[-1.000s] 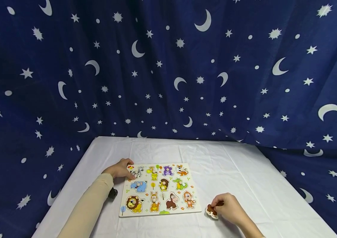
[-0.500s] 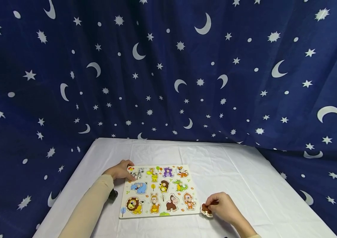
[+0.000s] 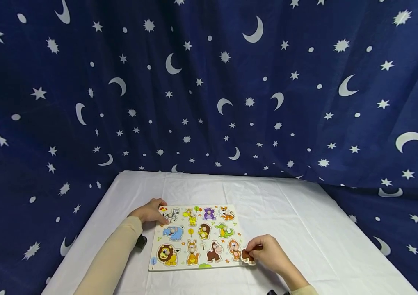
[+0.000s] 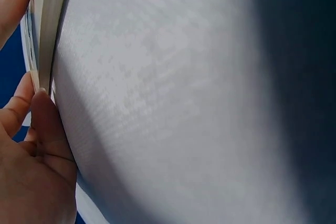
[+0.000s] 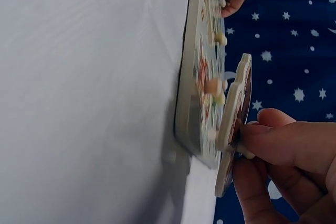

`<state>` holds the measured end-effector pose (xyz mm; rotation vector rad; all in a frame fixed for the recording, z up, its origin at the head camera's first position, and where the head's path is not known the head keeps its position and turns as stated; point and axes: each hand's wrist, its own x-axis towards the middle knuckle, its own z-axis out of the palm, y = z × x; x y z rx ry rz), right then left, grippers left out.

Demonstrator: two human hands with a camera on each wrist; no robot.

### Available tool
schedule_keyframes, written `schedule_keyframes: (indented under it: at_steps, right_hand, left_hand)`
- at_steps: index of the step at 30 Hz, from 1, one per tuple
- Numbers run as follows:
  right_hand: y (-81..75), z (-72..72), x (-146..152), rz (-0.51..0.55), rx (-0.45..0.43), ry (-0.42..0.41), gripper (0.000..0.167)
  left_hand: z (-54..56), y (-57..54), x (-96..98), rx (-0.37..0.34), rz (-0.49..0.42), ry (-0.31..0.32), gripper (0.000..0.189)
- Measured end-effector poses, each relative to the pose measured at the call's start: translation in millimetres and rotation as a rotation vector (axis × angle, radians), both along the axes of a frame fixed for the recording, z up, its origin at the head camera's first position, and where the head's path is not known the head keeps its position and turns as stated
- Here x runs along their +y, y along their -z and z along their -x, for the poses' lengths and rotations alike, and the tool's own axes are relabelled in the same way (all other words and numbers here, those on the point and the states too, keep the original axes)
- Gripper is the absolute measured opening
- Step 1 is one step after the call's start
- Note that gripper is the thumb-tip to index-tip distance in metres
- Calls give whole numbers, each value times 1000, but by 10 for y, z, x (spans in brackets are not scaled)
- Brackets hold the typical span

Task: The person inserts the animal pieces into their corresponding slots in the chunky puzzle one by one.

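A wooden peg puzzle board (image 3: 216, 225) with several animal pieces lies on the table. At its upper left corner my left hand (image 3: 147, 213) grips the edge, with the thumb on the top face; fingers (image 4: 47, 124) show against the board's side in the left wrist view. My right hand (image 3: 269, 253) pinches a brown gorilla puzzle piece (image 3: 247, 257) by its peg, over the board's lower right corner. In the right wrist view the gorilla piece (image 5: 233, 108) is tilted and held apart from the board's face. The gorilla picture (image 3: 214, 252) in the bottom row shows no knob.
A white cloth (image 3: 268, 196) covers the table. Behind it hangs a dark blue curtain (image 3: 209, 102) with moons and stars. Knobbed pieces stick up from the board, such as the monkey (image 3: 234, 250) beside the right hand and the lion (image 3: 167, 255) at lower left.
My right hand has moved left with the gorilla piece, from the tablecloth beside the board to over its lower right corner. The left hand stays on the board's upper left corner.
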<state>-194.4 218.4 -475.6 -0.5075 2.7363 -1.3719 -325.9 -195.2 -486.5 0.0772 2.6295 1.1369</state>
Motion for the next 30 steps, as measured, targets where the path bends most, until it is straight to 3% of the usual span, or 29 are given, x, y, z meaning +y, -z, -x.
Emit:
schedule_keyframes:
  at_steps: [18,30]
  right_hand:
    - [-26,161,-323,27,27,-107,18]
    - [6,213,-524,2,10,-112,18]
  left_hand:
    - [21,23,-9,-4,-9,-8,72]
    - [-4,6,9,-2,-2,-17,72]
